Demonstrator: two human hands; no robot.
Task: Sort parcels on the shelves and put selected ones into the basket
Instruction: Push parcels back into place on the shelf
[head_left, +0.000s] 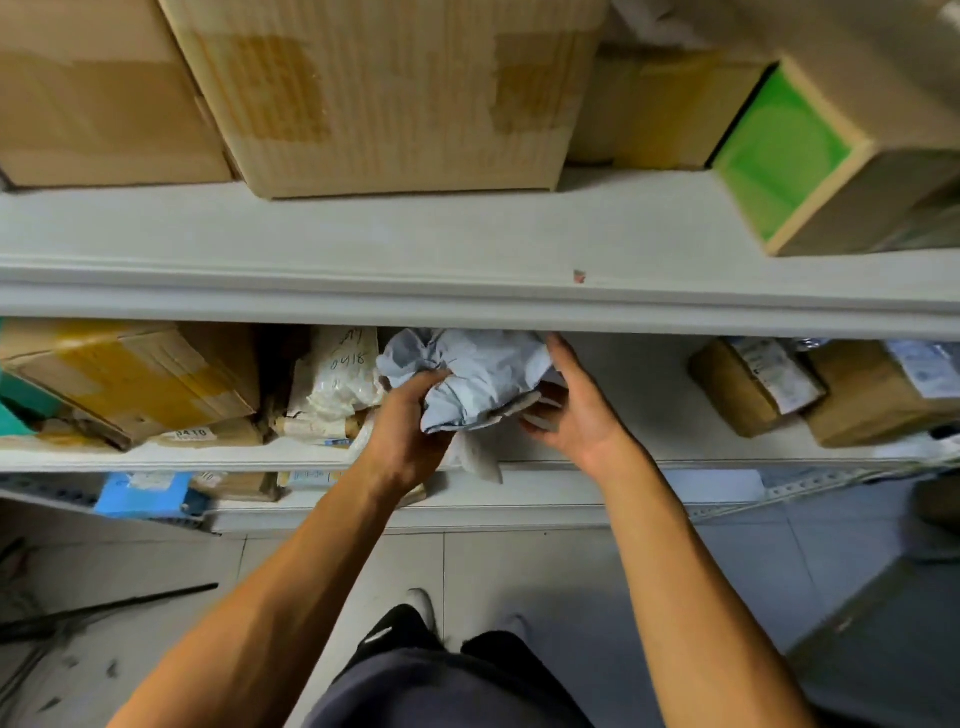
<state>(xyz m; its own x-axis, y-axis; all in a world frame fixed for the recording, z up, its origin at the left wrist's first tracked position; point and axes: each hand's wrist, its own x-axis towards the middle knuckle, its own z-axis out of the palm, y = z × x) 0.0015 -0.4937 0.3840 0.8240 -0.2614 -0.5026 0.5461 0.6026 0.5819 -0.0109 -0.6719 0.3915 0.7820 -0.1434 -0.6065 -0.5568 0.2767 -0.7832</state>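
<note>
A crumpled pale grey-blue soft parcel (478, 374) lies on the middle shelf (644, 395), just under the edge of the shelf above. My left hand (410, 421) grips its left front side, fingers curled into the wrapping. My right hand (571, 405) is at its right side, the thumb stretched up along the bag and the fingers curled under its lower corner. Left of it stands a white plastic mailer (337, 374) with handwritten numbers. No basket is in view.
Large cardboard boxes (395, 98) and a green-sided box (810, 150) stand on the upper shelf (467, 234). Taped boxes (140, 379) crowd the middle shelf's left; brown parcels (758, 384) sit at its right. A blue parcel (145, 493) lies on the lower shelf. Tiled floor lies below.
</note>
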